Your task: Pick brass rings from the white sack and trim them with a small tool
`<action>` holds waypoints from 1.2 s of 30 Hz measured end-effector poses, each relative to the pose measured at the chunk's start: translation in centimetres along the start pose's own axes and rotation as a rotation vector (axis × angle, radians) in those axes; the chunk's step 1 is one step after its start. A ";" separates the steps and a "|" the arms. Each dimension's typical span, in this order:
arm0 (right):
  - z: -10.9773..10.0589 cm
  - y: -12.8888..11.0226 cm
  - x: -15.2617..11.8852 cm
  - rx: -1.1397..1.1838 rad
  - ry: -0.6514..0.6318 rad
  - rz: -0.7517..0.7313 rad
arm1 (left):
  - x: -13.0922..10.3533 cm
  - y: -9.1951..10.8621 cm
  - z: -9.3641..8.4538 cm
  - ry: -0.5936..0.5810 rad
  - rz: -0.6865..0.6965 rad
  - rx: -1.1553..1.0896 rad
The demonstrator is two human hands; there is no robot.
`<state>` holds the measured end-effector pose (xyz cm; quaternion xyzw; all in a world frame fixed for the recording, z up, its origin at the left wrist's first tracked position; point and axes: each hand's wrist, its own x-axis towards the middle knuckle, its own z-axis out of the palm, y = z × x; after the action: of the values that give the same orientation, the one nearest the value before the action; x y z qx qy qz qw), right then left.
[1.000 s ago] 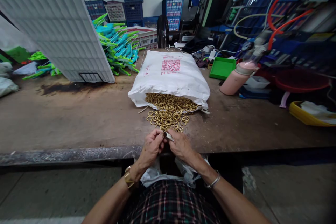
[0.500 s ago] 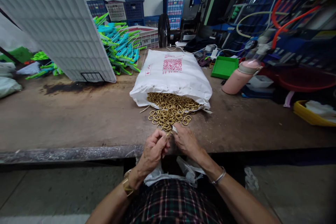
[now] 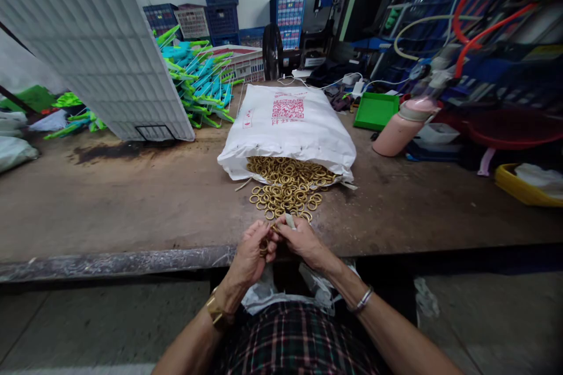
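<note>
Several brass-coloured rings (image 3: pixel 264 247) are curled in the fingers of my left hand (image 3: pixel 251 251), which is closed near the table's front edge. My right hand (image 3: pixel 304 240) is closed too, its fingertips meeting those of my left hand around a ring. A small pale object with a dark tip (image 3: pixel 290 221) sticks up from the right hand's grip; I cannot make out its kind. Just beyond both hands lies a loose heap of rings (image 3: pixel 285 194). It spills from the open mouth of a white woven sack (image 3: pixel 288 129) with red print, lying flat.
A grey ribbed panel (image 3: pixel 109 53) stands at the left, with green and blue plastic pieces (image 3: pixel 197 79) behind it. Right of the sack are a green tray (image 3: pixel 376 111), a pink bottle (image 3: pixel 398 129) and a yellow basket (image 3: pixel 523 192). Plastic crates (image 3: pixel 222 20) are stacked behind.
My right hand has moved left to meet my left hand. My left hand has turned, so the rings in it now show. The view has shifted slightly.
</note>
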<state>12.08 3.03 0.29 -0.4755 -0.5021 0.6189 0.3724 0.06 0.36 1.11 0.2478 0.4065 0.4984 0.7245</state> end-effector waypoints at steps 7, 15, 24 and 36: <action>0.2 0.0 -0.2 -0.036 0.001 0.044 | -0.3 -0.1 -0.6 0.029 -0.031 -0.002; 0.0 0.2 0.0 -0.385 0.135 -0.248 | -0.5 -0.5 -1.5 0.084 -0.039 -0.021; 0.1 0.6 0.0 -0.379 0.072 -0.243 | -0.5 -0.2 -1.5 0.020 -0.141 -0.056; 0.2 0.2 -0.2 -0.358 -0.031 -0.229 | -0.3 -0.2 -0.8 0.139 -0.457 -0.494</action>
<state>11.91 2.74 0.11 -0.4642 -0.6606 0.4807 0.3422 -0.57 0.01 0.65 -0.0670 0.3668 0.4224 0.8262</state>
